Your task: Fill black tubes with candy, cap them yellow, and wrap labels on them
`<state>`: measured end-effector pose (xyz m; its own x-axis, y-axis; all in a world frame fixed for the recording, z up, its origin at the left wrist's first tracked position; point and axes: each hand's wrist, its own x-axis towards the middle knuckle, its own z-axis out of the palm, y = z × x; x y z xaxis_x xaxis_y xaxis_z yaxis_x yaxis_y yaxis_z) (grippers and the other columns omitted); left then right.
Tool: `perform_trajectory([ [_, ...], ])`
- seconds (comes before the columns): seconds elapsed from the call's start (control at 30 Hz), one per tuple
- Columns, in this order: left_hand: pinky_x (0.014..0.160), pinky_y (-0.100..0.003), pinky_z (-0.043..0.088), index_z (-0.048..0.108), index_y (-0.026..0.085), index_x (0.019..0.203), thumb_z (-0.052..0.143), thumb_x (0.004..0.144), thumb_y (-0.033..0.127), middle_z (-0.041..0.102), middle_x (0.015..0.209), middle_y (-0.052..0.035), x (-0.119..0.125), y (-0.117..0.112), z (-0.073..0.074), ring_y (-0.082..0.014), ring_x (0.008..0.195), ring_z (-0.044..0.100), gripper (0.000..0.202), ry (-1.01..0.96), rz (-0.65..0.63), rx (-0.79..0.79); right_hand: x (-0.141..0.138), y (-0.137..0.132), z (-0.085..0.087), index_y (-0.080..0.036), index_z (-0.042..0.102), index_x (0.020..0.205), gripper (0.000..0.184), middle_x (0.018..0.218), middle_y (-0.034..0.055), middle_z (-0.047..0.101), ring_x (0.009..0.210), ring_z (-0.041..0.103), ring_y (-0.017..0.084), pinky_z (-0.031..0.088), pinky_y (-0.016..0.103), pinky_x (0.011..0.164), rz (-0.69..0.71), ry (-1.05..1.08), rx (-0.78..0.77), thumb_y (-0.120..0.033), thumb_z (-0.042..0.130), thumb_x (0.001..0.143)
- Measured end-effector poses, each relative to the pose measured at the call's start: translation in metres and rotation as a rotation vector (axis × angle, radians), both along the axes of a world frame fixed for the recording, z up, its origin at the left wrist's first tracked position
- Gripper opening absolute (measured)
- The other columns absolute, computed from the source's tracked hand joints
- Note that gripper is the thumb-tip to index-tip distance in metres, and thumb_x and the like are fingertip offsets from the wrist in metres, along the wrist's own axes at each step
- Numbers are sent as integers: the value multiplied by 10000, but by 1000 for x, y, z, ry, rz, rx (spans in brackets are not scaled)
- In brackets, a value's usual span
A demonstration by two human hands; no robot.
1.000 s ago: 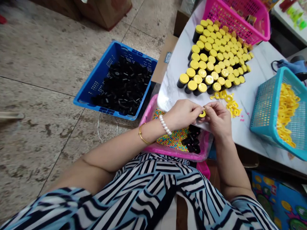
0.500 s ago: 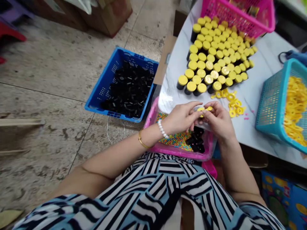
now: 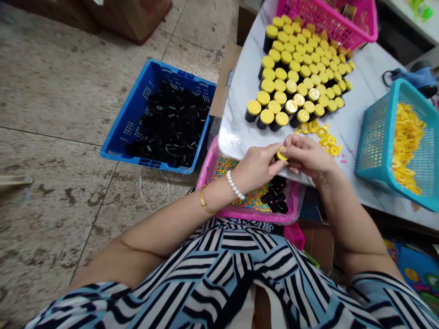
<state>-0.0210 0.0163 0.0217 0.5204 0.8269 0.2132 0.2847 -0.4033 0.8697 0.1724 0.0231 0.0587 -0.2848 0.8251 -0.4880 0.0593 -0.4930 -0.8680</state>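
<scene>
My left hand and my right hand meet over the near edge of the white table. Between their fingertips sits a small yellow cap, pinched from both sides; whatever lies under the cap is hidden by my fingers. Just below my hands a pink tray holds coloured beads and a few black tubes. A little heap of loose yellow caps lies on the table to the right of my hands.
Several black tubes with yellow caps stand in rows at the back of the table. A teal basket of yellow caps is on the right, a pink basket behind. On the floor, a blue crate holds black tubes.
My hands stay together at the table edge, working the yellow cap; the right hand's fingers have turned more over it. The camera has shifted, so the scene sits slightly lower and to the left.
</scene>
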Motion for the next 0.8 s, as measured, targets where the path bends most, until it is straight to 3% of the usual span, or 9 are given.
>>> perform_trajectory([
  [0.17, 682, -288, 499, 732, 147, 1010, 714, 915, 215, 720, 734, -22, 6, 5, -1, -145, 659, 642, 118, 82, 22, -10, -9, -10, -2, -252, 506, 860, 452, 556, -120, 508, 367, 411, 46, 412, 196, 354, -81, -81, 113, -468, 888, 751],
  [0.3, 705, -315, 523, 740, 126, 1096, 720, 899, 202, 750, 808, -65, 11, 5, 0, -184, 720, 683, 212, 167, 60, -19, -11, -27, -4, -278, 577, 1089, 454, 607, -108, 536, 419, 490, 83, 493, 240, 418, -67, -190, 274, -549, 813, 810],
  [0.4, 731, -313, 534, 676, 79, 1245, 700, 899, 174, 758, 871, -91, 6, -4, -7, -190, 772, 700, 360, 145, 115, 48, -15, -29, -10, -262, 614, 1106, 449, 601, -91, 531, 446, 507, 90, 421, 228, 416, -90, -454, 468, -490, 841, 793],
  [0.5, 725, -268, 533, 523, 100, 1453, 663, 958, 254, 745, 864, -43, -14, -25, -29, -135, 708, 669, 537, -11, 138, 115, -15, -16, -26, -230, 601, 1017, 371, 609, -69, 551, 506, 561, 91, 424, 220, 489, -309, -691, 658, -467, 817, 830],
  [0.57, 701, -247, 522, 553, 126, 1416, 604, 1003, 311, 731, 822, -19, -35, -41, -50, -117, 659, 642, 456, -28, 113, 119, -12, -2, -38, -224, 565, 1041, 394, 651, -55, 601, 554, 617, 103, 459, 232, 551, -417, -736, 708, -509, 774, 869],
  [0.63, 699, -249, 511, 672, 150, 1233, 571, 1017, 331, 734, 803, -28, -59, -53, -72, -127, 670, 652, 300, 130, -17, 93, -9, 8, -45, -221, 532, 1098, 437, 714, -40, 651, 602, 653, 112, 474, 245, 597, -471, -736, 753, -555, 731, 897],
  [0.7, 699, -262, 501, 738, 160, 1027, 607, 982, 331, 749, 813, -57, -80, -57, -90, -158, 702, 676, 220, 413, -212, 50, -9, 8, -46, -209, 523, 1100, 462, 754, -24, 672, 639, 660, 112, 468, 253, 620, -482, -745, 794, -569, 730, 896],
  [0.8, 700, -280, 497, 763, 171, 870, 665, 906, 294, 766, 836, -91, -97, -53, -105, -199, 736, 697, 162, 728, -377, -14, -18, -22, -41, -201, 554, 944, 415, 761, -4, 654, 640, 624, 100, 464, 266, 620, -520, -784, 855, -565, 745, 889],
])
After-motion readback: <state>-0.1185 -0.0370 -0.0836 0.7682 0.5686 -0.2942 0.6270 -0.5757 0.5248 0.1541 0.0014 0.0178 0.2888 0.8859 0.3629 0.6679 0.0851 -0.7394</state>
